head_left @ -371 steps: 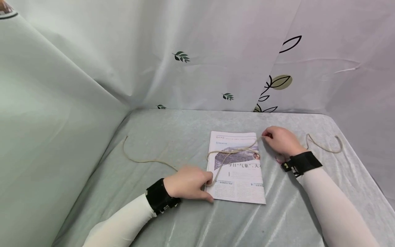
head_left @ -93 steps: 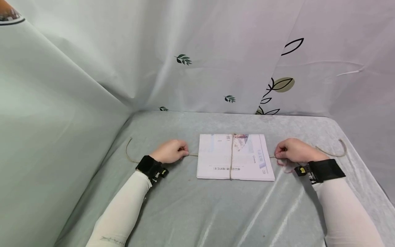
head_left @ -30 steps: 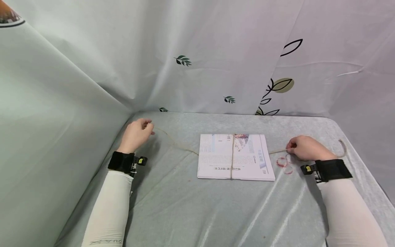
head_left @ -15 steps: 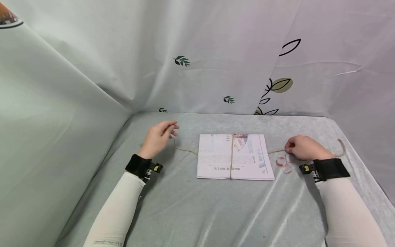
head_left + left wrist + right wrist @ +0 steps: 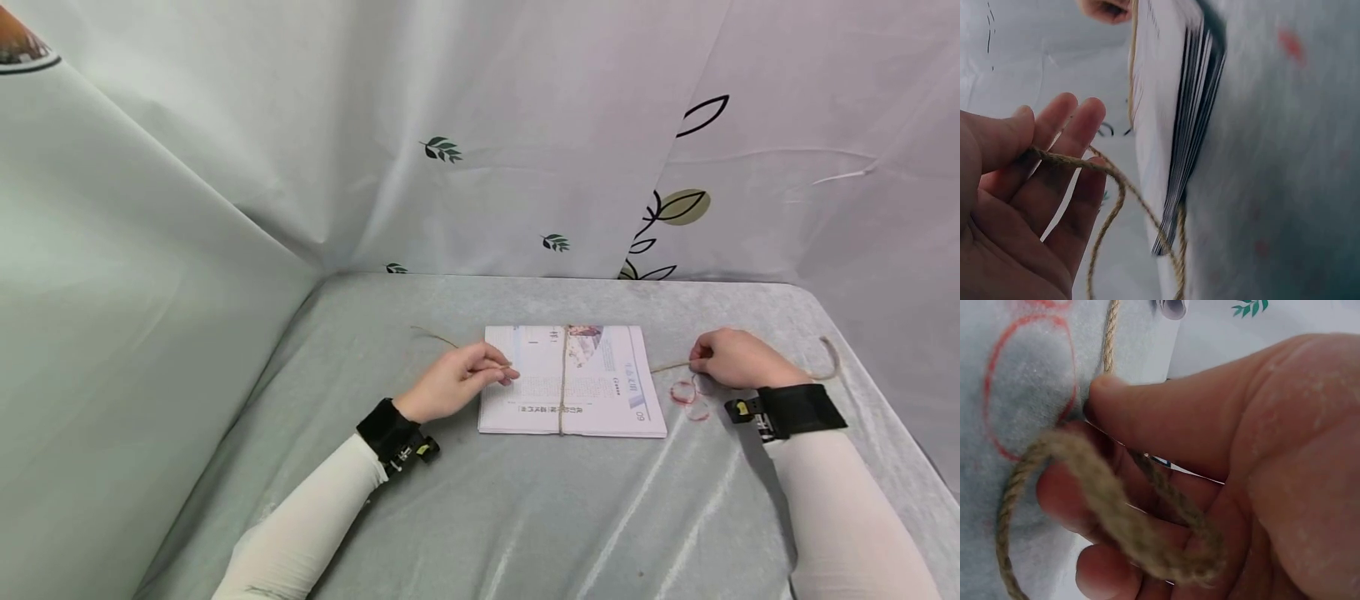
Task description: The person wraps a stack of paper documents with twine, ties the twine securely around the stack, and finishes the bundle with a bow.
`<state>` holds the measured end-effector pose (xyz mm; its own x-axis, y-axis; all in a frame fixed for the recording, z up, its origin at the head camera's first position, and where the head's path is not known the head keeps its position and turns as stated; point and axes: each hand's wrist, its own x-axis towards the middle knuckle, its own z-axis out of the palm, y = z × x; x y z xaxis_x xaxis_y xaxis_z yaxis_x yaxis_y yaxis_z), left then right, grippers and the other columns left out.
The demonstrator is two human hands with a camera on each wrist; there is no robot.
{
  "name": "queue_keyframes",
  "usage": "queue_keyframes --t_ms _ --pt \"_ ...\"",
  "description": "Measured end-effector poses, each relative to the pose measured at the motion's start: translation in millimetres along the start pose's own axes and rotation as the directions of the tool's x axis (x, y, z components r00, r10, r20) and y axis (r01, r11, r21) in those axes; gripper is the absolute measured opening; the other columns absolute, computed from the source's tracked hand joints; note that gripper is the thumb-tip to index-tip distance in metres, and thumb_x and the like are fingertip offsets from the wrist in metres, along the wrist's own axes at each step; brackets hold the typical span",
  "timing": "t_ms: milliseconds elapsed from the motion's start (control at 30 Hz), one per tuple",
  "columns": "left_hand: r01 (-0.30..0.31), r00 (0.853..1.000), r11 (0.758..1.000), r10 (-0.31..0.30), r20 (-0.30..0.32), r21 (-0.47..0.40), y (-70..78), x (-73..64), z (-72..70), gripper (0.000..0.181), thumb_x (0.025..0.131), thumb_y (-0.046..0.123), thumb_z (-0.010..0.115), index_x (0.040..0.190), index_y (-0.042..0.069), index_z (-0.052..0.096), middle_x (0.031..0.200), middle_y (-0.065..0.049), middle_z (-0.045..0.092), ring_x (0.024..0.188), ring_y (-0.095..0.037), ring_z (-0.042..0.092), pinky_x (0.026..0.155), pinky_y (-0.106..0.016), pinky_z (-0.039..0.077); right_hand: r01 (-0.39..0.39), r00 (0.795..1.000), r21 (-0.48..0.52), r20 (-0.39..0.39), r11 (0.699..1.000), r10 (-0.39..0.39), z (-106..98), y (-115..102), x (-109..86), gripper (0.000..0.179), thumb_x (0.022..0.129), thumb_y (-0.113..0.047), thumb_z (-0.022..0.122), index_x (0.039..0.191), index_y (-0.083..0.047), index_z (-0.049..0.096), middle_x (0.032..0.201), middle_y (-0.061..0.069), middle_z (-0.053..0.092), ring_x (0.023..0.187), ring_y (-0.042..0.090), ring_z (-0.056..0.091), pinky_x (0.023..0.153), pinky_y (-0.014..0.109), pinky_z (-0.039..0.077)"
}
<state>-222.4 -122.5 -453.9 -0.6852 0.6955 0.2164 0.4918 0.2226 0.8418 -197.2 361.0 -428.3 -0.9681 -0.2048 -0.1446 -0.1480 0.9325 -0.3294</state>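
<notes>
Your left hand [image 5: 459, 379] has its thumb and forefinger closed on a piece of twine [image 5: 1060, 159], with the other fingers loosely stretched out. In the head view its fingertips overlap the near side of the folded newspaper [image 5: 600, 396], while your left wrist view shows them apart from the paper. The newspaper lies flat on the desk [image 5: 570, 517], between your two hands and nearer the left one. Its layered edge faces your left wrist camera, and twine trails down beside that edge. One strand crosses the top of the newspaper from its far edge to its near edge.

Your right hand [image 5: 738, 357] pinches twine between thumb and fingers, well clear of the paper; a strand runs from there to the newspaper's right edge. On the other side the twine loops through your curled fingers, and its tail bends on the desk beyond your right wrist. Red rings [image 5: 683, 392] show on the desk cover just beside your right hand, toward the newspaper. You wear a black strap [image 5: 388, 429] on your left wrist.
</notes>
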Motion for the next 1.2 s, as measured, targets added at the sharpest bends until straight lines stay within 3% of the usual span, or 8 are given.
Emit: queue_keyframes --t_ms 133,367,600,700,800,967,1033,1200 --pt "0.0 0.995 1.0 0.001 0.096 -0.012 2.0 -0.7 6.2 0.018 0.114 0.008 0.065 0.131 0.007 0.069 0.126 -0.007 0.082 0.114 -0.018 0.079 0.1 -0.03 0.057 -0.018 1.0 0.009 0.017 1.0 0.018 0.7 -5.3 0.6 0.013 0.104 -0.017 0.074 0.093 -0.009 0.076 0.081 -0.001 0.067 0.072 0.019 0.056 0.069 0.039 0.044" --pt "-0.01 0.991 0.999 0.004 0.136 0.042 3.2 -1.0 8.9 0.03 0.116 0.005 0.058 0.144 0.008 0.067 0.142 -0.006 0.075 0.066 -0.02 0.071 0.077 -0.026 0.055 0.041 0.999 0.023 -0.022 0.999 -0.041 3.8 -18.4 1.3 0.014 0.104 -0.021 0.077 0.095 -0.011 0.078 0.08 -0.005 0.068 0.072 0.016 0.057 0.071 0.04 0.047" --pt "0.09 0.988 0.992 -0.1 0.113 0.088 -0.3 -0.9 -3.4 0.021 0.115 0.016 0.064 0.125 0.005 0.078 0.112 -0.005 0.082 0.084 -0.022 0.076 0.08 -0.028 0.057 0.039 0.999 0.039 -0.005 0.998 -0.039 5.4 -23.0 1.5 0.016 0.106 -0.022 0.076 0.096 -0.009 0.079 0.08 -0.006 0.069 0.072 0.015 0.058 0.07 0.039 0.047" --pt "0.135 0.987 0.983 -0.144 0.069 0.127 -1.6 0.0 -17.1 0.024 0.113 0.027 0.07 0.104 0.01 0.085 0.091 0.0 0.081 0.086 -0.022 0.077 0.078 -0.031 0.057 0.026 1.0 0.045 0.003 0.999 -0.026 5.3 -22.6 1.4 0.016 0.106 -0.022 0.076 0.097 -0.009 0.079 0.08 -0.006 0.069 0.072 0.015 0.058 0.07 0.039 0.047" --pt "0.185 0.981 0.977 -0.177 -0.078 0.108 -8.0 0.7 -33.3 0.032 0.112 0.029 0.071 0.094 0.007 0.084 0.082 0.001 0.079 0.077 -0.023 0.076 0.072 -0.032 0.056 0.018 1.0 0.045 0.006 0.999 -0.019 5.4 -21.6 1.9 0.017 0.106 -0.023 0.076 0.097 -0.009 0.079 0.081 -0.006 0.069 0.073 0.016 0.059 0.07 0.039 0.047" --pt "0.315 0.904 0.932 -0.237 -0.357 0.178 -28.1 -0.2 -43.4 0.04 0.111 0.03 0.072 0.077 0.01 0.073 0.068 0.0 0.069 0.059 -0.019 0.058 0.059 -0.03 0.043 0.019 1.0 0.045 0.014 0.999 -0.02 6.0 -20.0 1.4 0.017 0.106 -0.022 0.075 0.097 -0.008 0.079 0.081 -0.005 0.069 0.073 0.016 0.059 0.07 0.039 0.047" --pt "0.371 0.885 0.893 -0.256 -0.389 0.254 -34.2 0.7 -41.1 0.045 0.11 0.036 0.073 0.071 0.016 0.067 0.063 0.003 0.062 0.056 -0.017 0.051 0.057 -0.031 0.038 0.015 1.0 0.045 0.014 0.999 -0.016 6.6 -19.8 1.3 0.017 0.106 -0.021 0.075 0.098 -0.008 0.079 0.082 -0.004 0.069 0.073 0.017 0.059 0.07 0.039 0.048" --pt "0.454 0.88 0.82 -0.351 -0.321 0.348 -41.9 6.1 -37.1 0.062 0.108 0.048 0.073 0.059 0.019 0.048 0.055 0.007 0.039 0.05 -0.013 0.036 0.053 -0.031 0.029 0.027 1.0 0.025 0.01 0.999 -0.027 10.3 -22.0 6.2 0.017 0.106 -0.023 0.075 0.098 -0.009 0.08 0.085 -0.003 0.07 0.076 0.017 0.06 0.073 0.042 0.049"
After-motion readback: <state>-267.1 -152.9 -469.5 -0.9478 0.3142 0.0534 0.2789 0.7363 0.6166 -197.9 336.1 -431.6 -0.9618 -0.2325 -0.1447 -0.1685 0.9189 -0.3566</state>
